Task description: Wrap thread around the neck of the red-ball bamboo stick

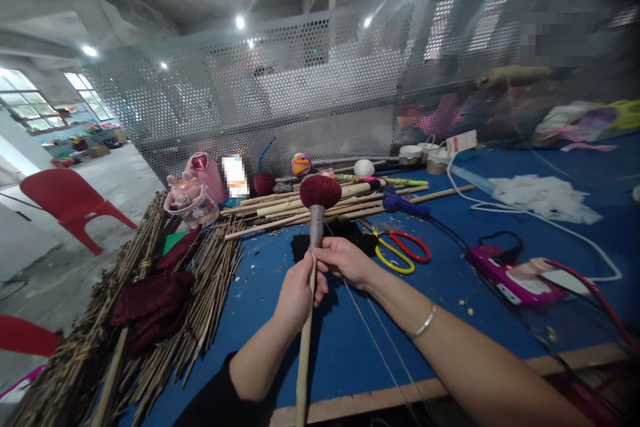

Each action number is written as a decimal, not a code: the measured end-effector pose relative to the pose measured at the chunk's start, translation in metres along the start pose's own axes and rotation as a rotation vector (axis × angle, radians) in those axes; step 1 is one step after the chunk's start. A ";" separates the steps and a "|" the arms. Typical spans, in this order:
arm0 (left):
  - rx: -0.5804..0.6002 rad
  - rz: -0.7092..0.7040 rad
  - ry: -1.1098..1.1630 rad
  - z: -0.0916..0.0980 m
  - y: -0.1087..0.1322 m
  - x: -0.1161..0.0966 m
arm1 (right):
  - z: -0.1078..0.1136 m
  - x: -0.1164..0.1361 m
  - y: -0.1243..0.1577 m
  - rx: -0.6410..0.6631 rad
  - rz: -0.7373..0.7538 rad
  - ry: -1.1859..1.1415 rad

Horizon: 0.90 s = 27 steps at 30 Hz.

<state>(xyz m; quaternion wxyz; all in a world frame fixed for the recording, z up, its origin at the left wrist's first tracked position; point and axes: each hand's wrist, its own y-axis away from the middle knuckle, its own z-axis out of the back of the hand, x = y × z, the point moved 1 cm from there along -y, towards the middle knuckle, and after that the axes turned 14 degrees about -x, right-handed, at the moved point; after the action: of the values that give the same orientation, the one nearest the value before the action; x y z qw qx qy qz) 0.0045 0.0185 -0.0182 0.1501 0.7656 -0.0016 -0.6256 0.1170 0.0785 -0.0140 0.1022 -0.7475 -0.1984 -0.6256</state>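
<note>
My left hand (296, 290) is closed around a pale wooden stick (305, 353), which stands nearly upright in front of me. On top of the stick sits a round burgundy fabric head (321, 192). Grey cord (316, 223) is wound tightly around the neck below it. At the lower end of this winding, my right hand (350, 262) pinches the cord close to the left fingers. Loose strands (367, 320) of it run from beneath the right hand down past the table's front edge. The right fingertips partly hide the spot they grip.
Scissors (400, 252) with red and yellow handles lie on the blue table (350, 367), near a blue glue gun (405, 203) and a purple power strip (515, 273). Thin twigs (215, 287) and burgundy cloth (153, 307) cover the left side. A perforated metal screen (280, 93) stands behind.
</note>
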 end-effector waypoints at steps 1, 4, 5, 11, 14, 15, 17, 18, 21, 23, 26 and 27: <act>-0.030 -0.051 -0.034 0.001 0.000 0.000 | -0.001 0.001 0.000 -0.025 0.021 0.010; -0.161 -0.238 -0.140 0.004 -0.002 -0.002 | -0.003 0.002 -0.001 -0.110 0.024 0.012; -0.204 -0.280 -0.172 0.005 -0.002 -0.003 | -0.003 0.002 -0.001 -0.128 0.018 0.011; -0.243 -0.247 -0.141 0.006 -0.001 -0.003 | -0.001 0.001 0.000 -0.021 -0.039 -0.054; -0.200 -0.230 -0.071 0.004 0.002 -0.004 | 0.000 0.001 0.000 0.029 -0.054 -0.114; -0.185 -0.224 -0.049 0.003 0.003 -0.004 | 0.001 0.001 0.001 0.044 -0.053 -0.129; -0.155 -0.210 -0.006 0.002 0.004 -0.004 | 0.001 0.001 0.001 0.070 -0.051 -0.156; -0.140 -0.207 0.013 0.001 0.004 -0.004 | 0.001 0.000 0.001 0.081 -0.051 -0.170; -0.136 -0.206 0.037 0.001 0.005 -0.005 | 0.000 0.000 0.002 0.121 -0.068 -0.198; -0.162 -0.208 0.028 0.001 0.006 -0.006 | 0.000 0.000 0.002 0.130 -0.077 -0.193; -0.180 -0.211 0.030 0.002 0.005 -0.005 | 0.002 0.002 0.001 0.097 -0.036 -0.144; -0.171 -0.209 0.043 0.003 0.004 -0.005 | 0.003 0.002 0.001 0.085 -0.016 -0.125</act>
<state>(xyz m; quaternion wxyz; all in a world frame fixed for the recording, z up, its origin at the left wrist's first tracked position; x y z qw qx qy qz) 0.0015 0.0153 -0.0128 0.1486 0.7592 0.1348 -0.6192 0.1199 0.0792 -0.0121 0.1163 -0.7786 -0.2369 -0.5693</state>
